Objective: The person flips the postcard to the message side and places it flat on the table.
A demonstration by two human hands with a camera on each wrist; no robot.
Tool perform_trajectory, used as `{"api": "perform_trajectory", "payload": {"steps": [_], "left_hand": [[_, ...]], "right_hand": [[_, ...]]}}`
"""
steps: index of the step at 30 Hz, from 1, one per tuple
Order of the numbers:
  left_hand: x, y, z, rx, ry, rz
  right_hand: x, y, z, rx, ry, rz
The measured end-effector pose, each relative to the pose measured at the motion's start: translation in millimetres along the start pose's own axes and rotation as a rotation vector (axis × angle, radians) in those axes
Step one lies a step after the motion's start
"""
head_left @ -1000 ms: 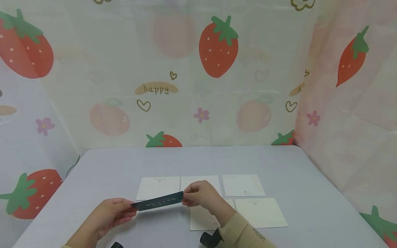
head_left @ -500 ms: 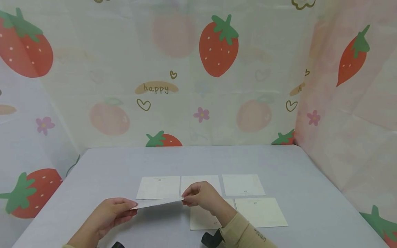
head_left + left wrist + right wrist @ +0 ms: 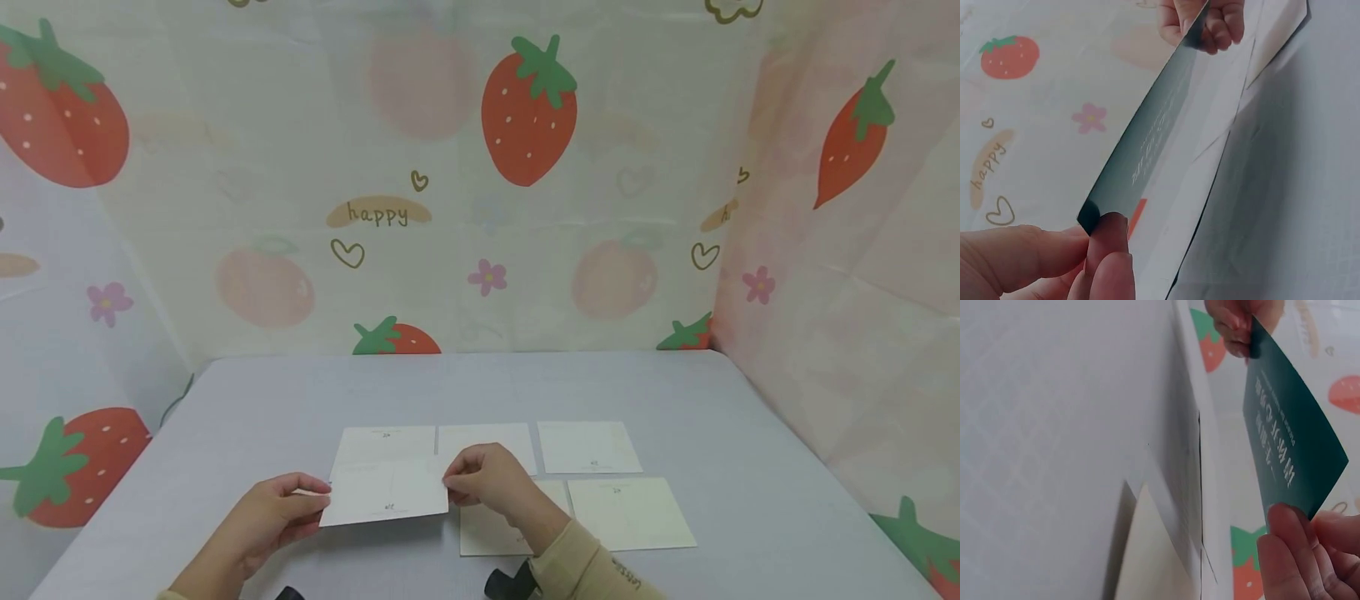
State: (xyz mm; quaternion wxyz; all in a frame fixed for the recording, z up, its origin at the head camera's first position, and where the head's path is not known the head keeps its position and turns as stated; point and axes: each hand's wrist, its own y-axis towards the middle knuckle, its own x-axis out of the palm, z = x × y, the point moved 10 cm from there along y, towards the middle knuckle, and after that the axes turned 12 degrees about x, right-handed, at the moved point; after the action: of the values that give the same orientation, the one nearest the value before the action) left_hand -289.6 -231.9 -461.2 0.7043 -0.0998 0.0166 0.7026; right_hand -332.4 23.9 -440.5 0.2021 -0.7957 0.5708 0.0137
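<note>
A postcard is held above the table between both hands, its white back with a small mark turned toward the head view. Its other face is dark green with pale lettering, seen as the green side in the left wrist view and the lettered face in the right wrist view. My left hand pinches its left edge between thumb and fingers. At the right edge, my right hand pinches it the same way. The card covers part of a white card lying behind it.
Several white cards lie flat in two rows: one at back left, one at back right, one at front right. Another card is partly under the right forearm. A strawberry-print curtain surrounds the white table.
The postcard has turned over in my hands: its dark green face showed first, then it was nearly edge-on, and now the white back faces the head view. Both hands stay nearly in place.
</note>
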Motion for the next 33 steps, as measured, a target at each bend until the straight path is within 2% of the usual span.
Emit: {"api": "perform_trajectory", "payload": {"steps": [8,15,26,33], "left_hand": [[-0.5,0.9,-4.3,-0.044,0.011,0.059],[-0.4,1.4,-4.9,-0.034,0.036,0.073],[-1.5,3.0,-6.5,-0.015,0.101,0.056],[-4.0,3.4,-7.7,-0.056,0.157,0.034]], "right_hand": [[2,0.8,1,0.002,-0.004,0.016],[2,1.4,5,0.021,-0.021,0.022],[3,0.9,6,0.035,-0.038,0.010],[4,0.5,13,0.074,-0.045,-0.022]]}}
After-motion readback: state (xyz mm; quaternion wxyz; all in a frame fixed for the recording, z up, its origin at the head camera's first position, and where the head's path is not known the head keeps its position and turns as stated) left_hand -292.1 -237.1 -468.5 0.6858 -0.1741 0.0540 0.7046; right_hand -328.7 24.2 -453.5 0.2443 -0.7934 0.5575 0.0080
